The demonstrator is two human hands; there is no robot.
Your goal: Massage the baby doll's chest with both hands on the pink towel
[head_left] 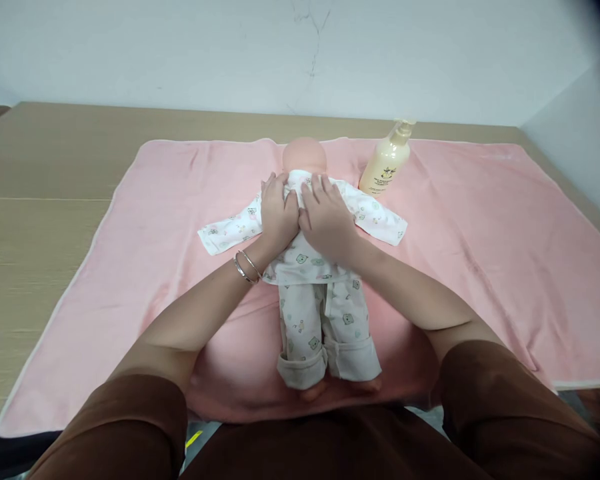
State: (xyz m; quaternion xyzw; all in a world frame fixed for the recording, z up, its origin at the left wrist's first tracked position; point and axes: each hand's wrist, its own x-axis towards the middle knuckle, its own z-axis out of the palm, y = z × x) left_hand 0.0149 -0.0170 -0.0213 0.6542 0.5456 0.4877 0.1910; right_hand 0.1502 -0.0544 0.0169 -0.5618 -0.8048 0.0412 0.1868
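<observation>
A baby doll point(304, 155) lies in the middle of a pink blanket point(480, 247), its head away from me and its feet at the near edge. No face shows on its bald head. It wears a white printed top point(300, 263) with the sleeves spread to both sides, and matching trousers point(303, 320) with rolled cuffs. My left hand point(280, 212) rests on the left of the doll's upper body. Beside it, my right hand point(327, 217) lies flat on the right, fingers stretched toward the head. The two thumbs are close together.
A cream pump bottle point(386, 160) stands on the blanket beyond the doll's right-hand sleeve. Under the blanket is a wooden table point(45, 153), backed by a pale cracked wall point(205, 60). Two bangles point(247, 267) circle my left wrist.
</observation>
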